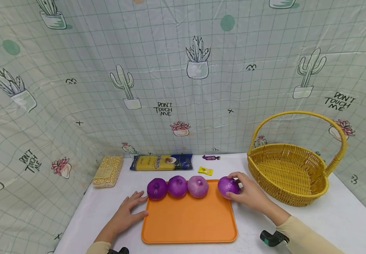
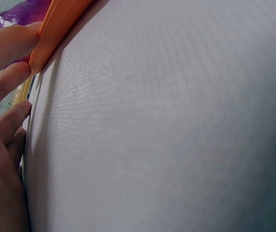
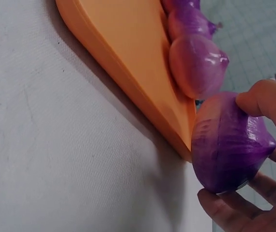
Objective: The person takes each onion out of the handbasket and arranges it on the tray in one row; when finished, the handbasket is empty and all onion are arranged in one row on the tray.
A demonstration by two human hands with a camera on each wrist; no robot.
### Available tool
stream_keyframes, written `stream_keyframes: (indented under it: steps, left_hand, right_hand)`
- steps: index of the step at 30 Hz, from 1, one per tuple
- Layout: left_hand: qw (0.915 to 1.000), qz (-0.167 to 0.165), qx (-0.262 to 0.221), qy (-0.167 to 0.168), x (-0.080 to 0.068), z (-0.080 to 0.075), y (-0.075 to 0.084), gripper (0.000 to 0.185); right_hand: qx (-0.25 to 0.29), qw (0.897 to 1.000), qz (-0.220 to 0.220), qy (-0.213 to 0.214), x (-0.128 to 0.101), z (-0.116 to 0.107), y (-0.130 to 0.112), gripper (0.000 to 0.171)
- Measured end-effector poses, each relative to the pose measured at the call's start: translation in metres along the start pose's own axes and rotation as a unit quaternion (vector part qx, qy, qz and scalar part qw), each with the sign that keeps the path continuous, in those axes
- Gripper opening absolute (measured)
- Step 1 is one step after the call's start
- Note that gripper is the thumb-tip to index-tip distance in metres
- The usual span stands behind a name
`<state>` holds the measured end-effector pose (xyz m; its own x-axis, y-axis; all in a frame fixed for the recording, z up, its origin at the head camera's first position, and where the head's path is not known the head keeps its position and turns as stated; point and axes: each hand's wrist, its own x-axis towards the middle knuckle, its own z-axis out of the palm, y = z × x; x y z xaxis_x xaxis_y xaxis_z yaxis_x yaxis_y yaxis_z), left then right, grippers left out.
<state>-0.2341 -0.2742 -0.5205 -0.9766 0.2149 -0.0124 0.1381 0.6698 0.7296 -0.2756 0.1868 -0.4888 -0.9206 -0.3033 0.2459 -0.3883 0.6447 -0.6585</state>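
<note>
My right hand [image 1: 247, 192] grips a purple onion [image 3: 230, 145] between thumb and fingers, over the far right corner of the orange tray [image 1: 189, 225]. Three more onions stand in a row along the tray's far edge: a dark purple one [image 1: 157, 189] at the left corner, a mid-purple one [image 1: 177, 186] beside it, and a paler one [image 1: 198, 186]. A gap separates the pale onion from the held one. On the left, my left hand [image 1: 127, 213] lies with fingers spread, its fingertips at the tray's left edge; the left wrist view shows fingers [image 2: 12, 79] against the rim.
A yellow wicker basket [image 1: 287, 197] with a tall handle stands right of the tray. Behind the tray lie a pasta packet [image 1: 160, 163], a purple-wrapped candy [image 1: 211, 157] and a yellow-wrapped candy [image 1: 205, 171]. A bag of yellow kernels [image 1: 108, 171] sits at the back left.
</note>
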Motion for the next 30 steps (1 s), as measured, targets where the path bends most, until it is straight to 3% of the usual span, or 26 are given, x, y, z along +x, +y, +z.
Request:
stream_keyframes:
  steps: [11, 30]
  left_hand:
    - [1.0000, 0.001, 0.004, -0.002, 0.001, 0.000, 0.001, 0.056]
    - [1.0000, 0.004, 0.007, 0.003, -0.002, 0.000, 0.002, 0.055]
  right_hand:
    - [0.003, 1.000, 0.000, 0.004, 0.009, 0.014, -0.007, 0.052]
    - [-0.049, 0.999, 0.006, 0.003, 0.021, 0.034, -0.011, 0.053]
